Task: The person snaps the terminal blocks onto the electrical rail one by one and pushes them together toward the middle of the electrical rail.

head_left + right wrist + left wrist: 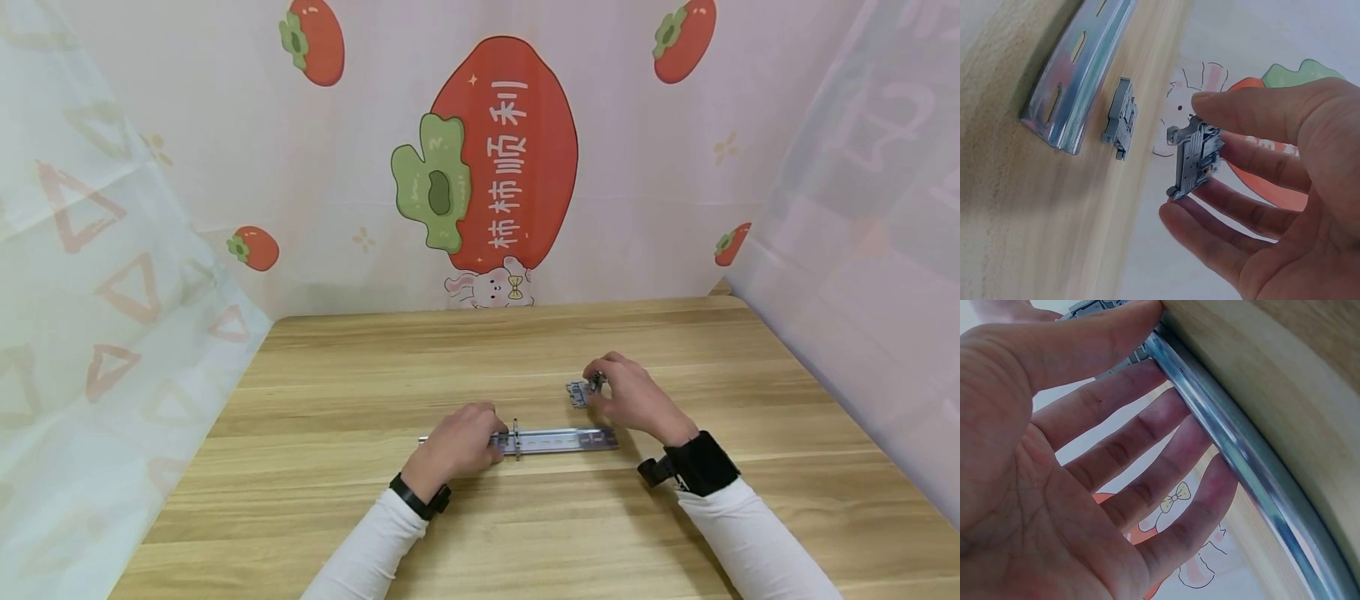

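Note:
A slotted metal DIN rail (558, 441) lies on the wooden table. Over its left part is my left hand (456, 440), gripping the rail between thumb and fingertips; in the left wrist view the fingertips press along the rail's edge (1229, 447). Right beside the fingers, a thin grey terminal block (517, 442) stands across the rail. My right hand (633, 398) pinches a second grey terminal block (1192, 157) between thumb and fingers, above the table behind the rail's right end. Another terminal block (1121, 120) lies flat on the table, between the rail and the held one.
The wooden tabletop (360, 358) spreads around both hands. A pale curtain (622, 208) with persimmon pictures hangs along its back edge, and further sheets hang at the left (90, 292) and right (862, 250).

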### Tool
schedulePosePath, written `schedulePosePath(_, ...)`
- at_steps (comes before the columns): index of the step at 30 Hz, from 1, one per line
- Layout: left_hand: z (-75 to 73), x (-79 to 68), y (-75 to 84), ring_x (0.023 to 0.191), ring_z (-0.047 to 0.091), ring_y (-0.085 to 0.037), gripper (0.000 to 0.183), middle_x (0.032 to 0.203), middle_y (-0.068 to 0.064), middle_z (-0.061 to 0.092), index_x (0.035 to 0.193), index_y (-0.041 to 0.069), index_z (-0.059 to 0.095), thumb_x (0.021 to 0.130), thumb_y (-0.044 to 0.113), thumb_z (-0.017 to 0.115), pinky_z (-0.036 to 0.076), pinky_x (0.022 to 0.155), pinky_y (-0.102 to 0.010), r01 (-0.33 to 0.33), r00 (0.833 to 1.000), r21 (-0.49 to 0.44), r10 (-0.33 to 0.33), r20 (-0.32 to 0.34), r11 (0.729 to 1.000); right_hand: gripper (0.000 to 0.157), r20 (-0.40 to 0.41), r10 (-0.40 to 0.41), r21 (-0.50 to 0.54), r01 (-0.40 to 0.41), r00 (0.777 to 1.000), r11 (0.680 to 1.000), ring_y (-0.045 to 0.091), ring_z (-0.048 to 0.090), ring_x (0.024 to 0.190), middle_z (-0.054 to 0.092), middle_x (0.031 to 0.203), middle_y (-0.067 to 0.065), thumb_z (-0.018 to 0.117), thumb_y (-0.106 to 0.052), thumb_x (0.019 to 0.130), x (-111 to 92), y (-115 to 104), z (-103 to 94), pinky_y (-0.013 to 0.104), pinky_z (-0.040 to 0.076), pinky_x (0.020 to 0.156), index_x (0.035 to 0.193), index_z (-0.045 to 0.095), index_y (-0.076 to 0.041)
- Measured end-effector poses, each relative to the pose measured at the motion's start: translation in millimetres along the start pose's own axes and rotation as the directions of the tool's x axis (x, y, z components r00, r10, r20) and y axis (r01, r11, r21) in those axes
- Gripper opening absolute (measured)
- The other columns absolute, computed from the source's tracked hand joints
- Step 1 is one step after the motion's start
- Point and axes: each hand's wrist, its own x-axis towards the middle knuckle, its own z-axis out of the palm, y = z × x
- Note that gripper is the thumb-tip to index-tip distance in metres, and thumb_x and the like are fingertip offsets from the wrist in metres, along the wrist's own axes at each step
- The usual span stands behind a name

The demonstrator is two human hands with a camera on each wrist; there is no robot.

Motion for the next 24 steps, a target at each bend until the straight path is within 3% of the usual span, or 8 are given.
schedulePosePath(6,-0.5,-0.3,0.3,0.069,0.045,-0.010,0.022,0.078,0.008,0.045,0.096,0.014,0.070,0.077,0.024,0.071,0.038,0.056,-0.024,-0.002,1.000,0.000,0.002,-0.004,1.000,0.034,-0.037,-0.007,0.033,0.008,0.999,0.999,0.025,0.054,0.089,0.057,0.100,0.004,0.074,-0.022,0.074,2.1,-1.6,-0.7,0.036,0.042,0.074,0.104,0.062,-0.010)
schedulePosePath(14,0.2,-0.1,0.0,0.070,0.045,-0.010,0.023,0.078,0.008,0.045,0.096,0.014,0.070,0.076,0.025,0.072,0.037,0.056,-0.024,-0.005,1.000,0.007,0.005,-0.003,1.000,0.032,-0.057,-0.005,0.116,0.011,0.998,0.993,0.027,0.058,0.090,0.057,0.097,0.002,0.076,-0.022,0.072,3.1,-4.6,-0.5,0.037,0.045,0.077,0.098,0.062,-0.009)
schedulePosePath(24,0.3,0.2,-0.1,0.070,0.045,-0.010,0.024,0.078,0.008,0.045,0.097,0.014,0.070,0.076,0.025,0.072,0.037,0.056,-0.024,-0.004,1.000,0.012,0.004,0.000,1.000,0.033,-0.039,-0.014,0.303,0.025,0.999,0.953,0.028,0.060,0.094,0.058,0.098,0.005,0.076,-0.016,0.071,3.9,-6.8,1.2,0.037,0.046,0.082,0.098,0.060,-0.005)
